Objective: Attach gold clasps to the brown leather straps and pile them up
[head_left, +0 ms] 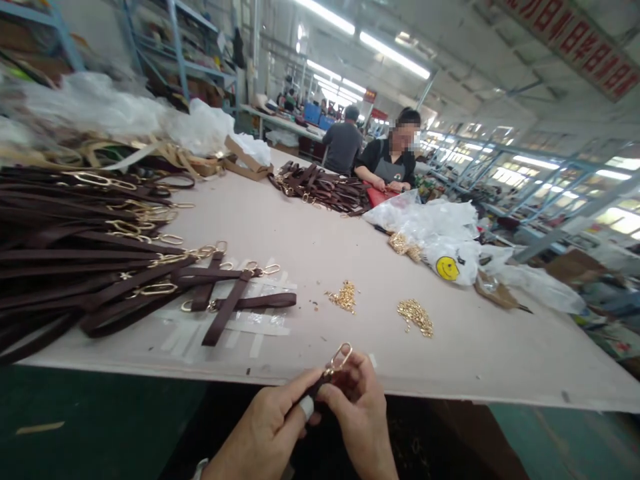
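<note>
The left hand (267, 413) closes its thumb and fingers on a dark strap (314, 387), and the right hand (363, 407) pinches the same piece near its gold clasp (333, 361). Two grips close together probably keep the short end from twisting; what the hidden fingertips press on cannot be told. The clasp's loop points up and away, perhaps so the joint below it faces the wearer. A pale cover (307, 405) sits on the left thumb, maybe to guard it. The strap is held at the near edge of the bench (450, 367), where the forearms have room.

Just beyond lie two small piles of gold pieces, a nearer-left pile (345, 297) and a right pile (415, 317), loose and apart, likely so single pieces are easy to pick. To the left, a few straps (227, 313) cross one another over tape strips (255, 345); beside them a large strap heap (65, 260) lies with many clasps toward the middle, which seems to keep the metal ends handy. Farther off are another strap pile (325, 187), plastic bags (425, 220) along the right, and a co-worker (387, 157) with a red item (379, 197).
</note>
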`<state>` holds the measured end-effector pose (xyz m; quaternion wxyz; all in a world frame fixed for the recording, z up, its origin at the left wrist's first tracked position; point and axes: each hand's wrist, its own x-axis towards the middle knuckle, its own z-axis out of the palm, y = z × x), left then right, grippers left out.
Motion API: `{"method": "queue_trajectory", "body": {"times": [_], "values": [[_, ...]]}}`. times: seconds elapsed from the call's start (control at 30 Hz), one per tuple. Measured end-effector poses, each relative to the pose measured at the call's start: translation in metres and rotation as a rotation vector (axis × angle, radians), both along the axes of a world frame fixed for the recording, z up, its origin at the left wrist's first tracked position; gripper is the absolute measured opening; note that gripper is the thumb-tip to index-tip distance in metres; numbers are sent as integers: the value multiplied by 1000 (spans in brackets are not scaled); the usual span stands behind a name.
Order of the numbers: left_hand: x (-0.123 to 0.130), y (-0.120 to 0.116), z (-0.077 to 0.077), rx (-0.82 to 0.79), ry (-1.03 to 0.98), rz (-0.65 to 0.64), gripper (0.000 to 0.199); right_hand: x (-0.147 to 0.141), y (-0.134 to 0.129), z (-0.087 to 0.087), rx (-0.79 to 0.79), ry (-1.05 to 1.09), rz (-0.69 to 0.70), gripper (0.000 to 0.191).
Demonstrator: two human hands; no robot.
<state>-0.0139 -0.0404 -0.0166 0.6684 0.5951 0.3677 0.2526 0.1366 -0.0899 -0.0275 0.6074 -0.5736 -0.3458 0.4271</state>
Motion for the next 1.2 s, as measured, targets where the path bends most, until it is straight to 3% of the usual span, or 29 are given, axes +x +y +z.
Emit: {"method": "queue_trajectory", "body": {"times": [0.07, 0.2, 0.27, 0.37, 0.5, 0.6, 0.7, 0.8, 0.97, 1.07, 1.2], "values": [[4, -1, 5, -223, -94, -54, 40, 1, -8, -3, 8, -31, -57, 47], [10, -3, 6, -587, -271, -40, 44, 24, -21, -6, -14, -205, -65, 45], [11, -2, -1, -600, -268, 34, 45, 55, -23, -5, -57, -475, -76, 33], [11, 4, -16, -494, -162, 96, 41, 125, -16, -3, -158, -1116, -187, 29], [13, 18, -27, -445, -95, 109, 48, 206, 3, -6, -229, -1360, -170, 29], [16, 25, -20, -494, -66, 158, 50, 230, 17, -11, -260, -1471, -69, 28], [22, 29, -3, -469, -32, 212, 46, 235, 27, -12, -288, -1551, 18, 26], [30, 32, 12, -452, -51, 148, 39, 238, 35, -9, -312, -1598, 68, 25], [43, 40, 9, -408, -143, 103, 24, 242, 43, -6, -280, -1530, 85, 26], [47, 44, 4, -420, -133, 149, 22, 210, 38, -2, -197, -1239, 8, 25], [51, 46, 4, -389, -138, 175, 22, 126, 27, 6, -8, -870, 42, 18]]}}
